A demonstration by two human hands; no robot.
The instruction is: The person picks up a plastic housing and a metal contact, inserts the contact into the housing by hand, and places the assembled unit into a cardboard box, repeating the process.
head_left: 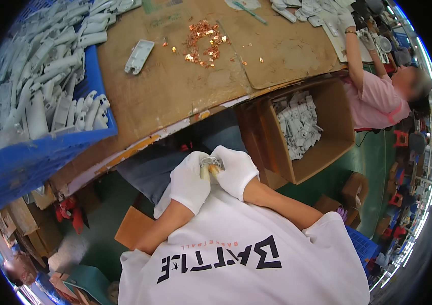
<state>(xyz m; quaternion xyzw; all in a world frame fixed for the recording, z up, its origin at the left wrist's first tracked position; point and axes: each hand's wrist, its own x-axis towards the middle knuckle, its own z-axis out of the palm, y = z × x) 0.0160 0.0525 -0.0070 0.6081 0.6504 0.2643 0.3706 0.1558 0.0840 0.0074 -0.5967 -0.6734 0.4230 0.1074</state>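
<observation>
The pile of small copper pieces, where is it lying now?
In the head view, the pile of small copper pieces lies on the brown cardboard sheet covering the table, near the top centre, right of a single grey plastic part and the blue crate.

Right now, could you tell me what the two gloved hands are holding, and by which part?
Both the left hand and the right hand pinch one small grey-white plastic part between their fingertips, each at its own end; the exact grip points are too small to tell.
</observation>
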